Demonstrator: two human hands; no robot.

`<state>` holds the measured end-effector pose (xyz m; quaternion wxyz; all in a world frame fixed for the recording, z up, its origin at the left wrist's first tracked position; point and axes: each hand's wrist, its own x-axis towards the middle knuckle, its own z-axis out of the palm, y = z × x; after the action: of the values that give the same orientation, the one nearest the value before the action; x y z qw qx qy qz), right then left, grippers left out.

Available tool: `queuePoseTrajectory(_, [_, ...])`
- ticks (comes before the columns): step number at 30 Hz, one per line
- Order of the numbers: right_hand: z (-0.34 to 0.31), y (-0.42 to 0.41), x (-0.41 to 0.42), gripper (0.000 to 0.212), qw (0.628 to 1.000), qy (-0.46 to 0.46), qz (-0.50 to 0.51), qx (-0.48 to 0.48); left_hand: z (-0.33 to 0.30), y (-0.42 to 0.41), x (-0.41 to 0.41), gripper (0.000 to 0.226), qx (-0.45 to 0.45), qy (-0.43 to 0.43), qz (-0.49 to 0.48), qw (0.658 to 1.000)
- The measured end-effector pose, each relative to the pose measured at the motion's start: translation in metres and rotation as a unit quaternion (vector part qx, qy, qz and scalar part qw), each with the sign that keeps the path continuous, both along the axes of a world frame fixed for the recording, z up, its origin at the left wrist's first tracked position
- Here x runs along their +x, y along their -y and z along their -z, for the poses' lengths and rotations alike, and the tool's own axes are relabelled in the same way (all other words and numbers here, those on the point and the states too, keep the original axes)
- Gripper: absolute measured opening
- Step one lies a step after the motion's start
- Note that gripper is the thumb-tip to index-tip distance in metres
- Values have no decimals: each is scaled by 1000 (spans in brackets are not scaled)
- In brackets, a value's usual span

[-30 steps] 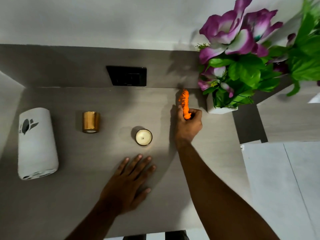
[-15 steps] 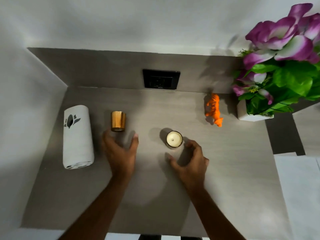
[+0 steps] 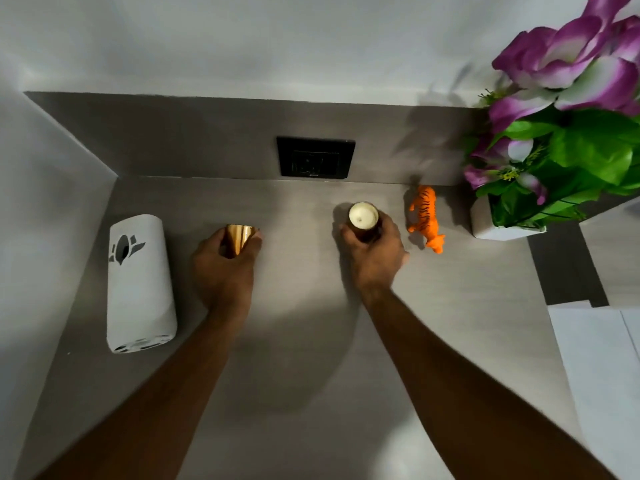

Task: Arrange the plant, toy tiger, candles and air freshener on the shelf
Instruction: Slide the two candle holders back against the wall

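1. Both hands have just closed on the candles. Half a second ago they were only reaching, fingers spread, just short of them; a second ago the right hand was still on the toy tiger.

2. The left hand (image 3: 223, 268) is now wrapped around the gold candle (image 3: 239, 239), thumb on one side, fingers on the other. The candle looks tipped toward the back panel, so I judge it is being lifted or tilted rather than standing flat.

3. The right hand (image 3: 375, 254) is clamped on the white-topped candle (image 3: 363, 215), which sticks up past the fingers with its wax face showing. It has moved further back than where it stood a moment ago.

4. The toy tiger (image 3: 425, 218) stands alone just to the right of the right hand, no longer held, close to the back of the shelf (image 3: 311, 358). Beyond it, further right, sits the plant (image 3: 561, 161) in its white pot.

5. The air freshener (image 3: 138, 282) lies on its side well left of the left hand, untouched.

6. My reading: tiger and plant look placed, the candles are in hand, and the air freshener is left to stand up.
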<state>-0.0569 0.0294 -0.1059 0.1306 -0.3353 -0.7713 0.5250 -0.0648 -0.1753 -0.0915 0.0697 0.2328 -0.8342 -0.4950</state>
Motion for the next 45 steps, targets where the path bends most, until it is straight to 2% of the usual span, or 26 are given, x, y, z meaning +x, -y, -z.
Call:
queuePoseTrajectory(9, [13, -8, -57, 64, 997, -5, 16, 75, 17, -35, -33, 59, 85, -92, -4, 992])
queuePoseTrajectory(14, [19, -7, -62, 64, 993, 3, 25, 117, 24, -50, -70, 59, 95, -98, 4, 991])
queuePoseTrajectory(23, [18, -9, -65, 68, 992, 19, 26, 123, 38, -57, -94, 63, 26, -132, -4, 991])
queuePoseTrajectory(30, [15, -7, -66, 67, 991, 22, 28, 129, 41, -59, -94, 62, 5, -157, -17, 987])
queuePoseTrajectory(40, [20, -7, -61, 66, 992, 3, 2, 130, 38, -57, -86, 60, 33, -138, -13, 990])
queuePoseTrajectory(42, [18, -7, -59, 68, 992, 1, -4, 126, 39, -55, -85, 68, 35, -132, -4, 991])
queuePoseTrajectory(45, [13, -7, -50, 88, 992, -1, -27, 120, 34, -52, -73, 105, 29, -139, 7, 990])
